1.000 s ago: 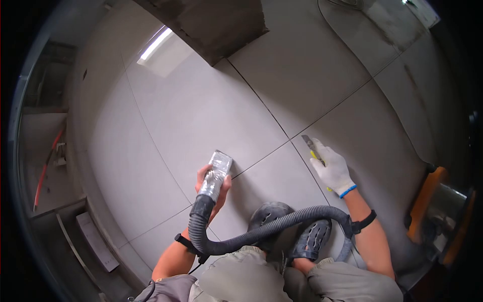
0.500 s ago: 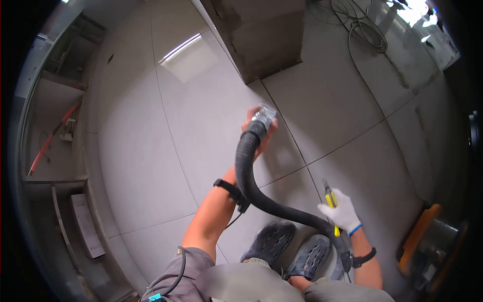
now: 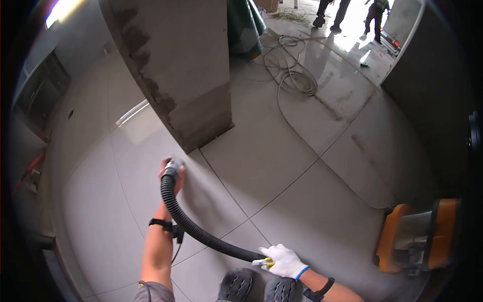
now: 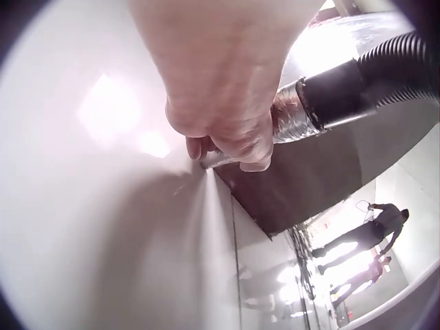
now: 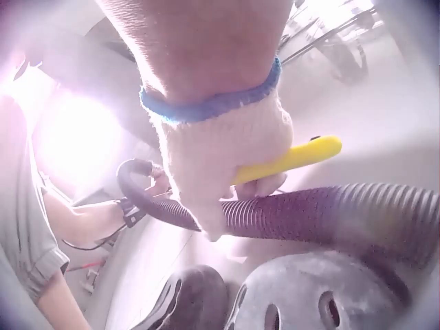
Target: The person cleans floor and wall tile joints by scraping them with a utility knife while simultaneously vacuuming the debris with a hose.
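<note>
My bare left hand [image 4: 223, 117] grips a nozzle wrapped in silver tape [image 4: 292, 117], its mouth low at the floor tiles near the base of a rough pillar. From the nozzle a black ribbed vacuum hose [image 3: 201, 236] curves back to my right hand [image 3: 285, 262]. That hand wears a white glove with a blue cuff and holds a yellow utility knife [image 5: 295, 159]. The knife's grey front end points left in the head view. In the right wrist view, gloved fingers overlap the hose, close above the shoes [image 5: 313, 295].
The cement-stained pillar [image 3: 196, 75] rises ahead of my left hand. An orange machine [image 3: 395, 236] stands at the right, with a cable [image 3: 302, 83] running from it to a coil farther off. Two people stand in the bright far area. Dark joints cross the grey tiles [image 3: 282, 166].
The head view has tilted up and shows more of the far room. My left hand has carried the nozzle forward to the pillar's base. My right hand has come in over the hose, knife still held.
</note>
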### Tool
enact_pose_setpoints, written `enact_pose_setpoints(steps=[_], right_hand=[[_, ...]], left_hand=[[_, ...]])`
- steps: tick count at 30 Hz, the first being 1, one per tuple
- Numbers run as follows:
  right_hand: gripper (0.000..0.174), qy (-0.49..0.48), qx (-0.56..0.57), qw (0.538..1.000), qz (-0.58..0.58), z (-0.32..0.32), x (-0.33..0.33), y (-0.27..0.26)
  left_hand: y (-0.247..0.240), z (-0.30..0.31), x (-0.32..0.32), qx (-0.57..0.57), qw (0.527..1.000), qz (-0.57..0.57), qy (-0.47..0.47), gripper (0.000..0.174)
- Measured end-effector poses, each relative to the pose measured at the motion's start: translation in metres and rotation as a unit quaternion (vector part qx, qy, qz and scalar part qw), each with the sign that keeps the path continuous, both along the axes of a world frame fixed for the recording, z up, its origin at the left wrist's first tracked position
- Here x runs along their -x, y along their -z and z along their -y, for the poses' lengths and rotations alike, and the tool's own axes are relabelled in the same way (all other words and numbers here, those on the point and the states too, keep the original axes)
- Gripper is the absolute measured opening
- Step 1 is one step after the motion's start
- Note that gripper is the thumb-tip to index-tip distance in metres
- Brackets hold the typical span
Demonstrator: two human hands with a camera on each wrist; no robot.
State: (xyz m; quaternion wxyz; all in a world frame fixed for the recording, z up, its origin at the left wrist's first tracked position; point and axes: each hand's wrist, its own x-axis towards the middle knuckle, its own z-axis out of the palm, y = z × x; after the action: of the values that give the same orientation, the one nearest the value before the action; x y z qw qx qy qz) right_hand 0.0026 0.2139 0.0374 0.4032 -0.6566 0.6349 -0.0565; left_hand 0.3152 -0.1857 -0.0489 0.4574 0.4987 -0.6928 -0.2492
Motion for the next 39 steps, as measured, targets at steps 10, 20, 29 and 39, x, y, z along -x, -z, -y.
enact_pose_setpoints(steps=[10, 20, 29, 39], right_hand=[[0.064, 0.022, -0.058, 0.997, 0.054, 0.013, 0.011, -0.004], [0.06, 0.05, 0.037, 0.988, 0.144, 0.053, 0.059, -0.069], [0.061, -0.009, 0.003, 0.985, 0.173, 0.06, 0.051, -0.064], [0.057, -0.041, -0.051, 0.981, 0.183, 0.059, 0.024, -0.051]], left_hand=[[-0.019, 0.019, -0.115, -0.173, 0.975, -0.082, -0.115, 0.052], [-0.017, -0.076, -0.161, -0.202, 0.979, 0.005, -0.015, 0.055], [-0.126, -0.21, -0.138, -0.182, 0.971, 0.149, 0.036, 0.021], [-0.146, -0.202, -0.123, -0.157, 0.977, 0.132, 0.055, 0.019]])
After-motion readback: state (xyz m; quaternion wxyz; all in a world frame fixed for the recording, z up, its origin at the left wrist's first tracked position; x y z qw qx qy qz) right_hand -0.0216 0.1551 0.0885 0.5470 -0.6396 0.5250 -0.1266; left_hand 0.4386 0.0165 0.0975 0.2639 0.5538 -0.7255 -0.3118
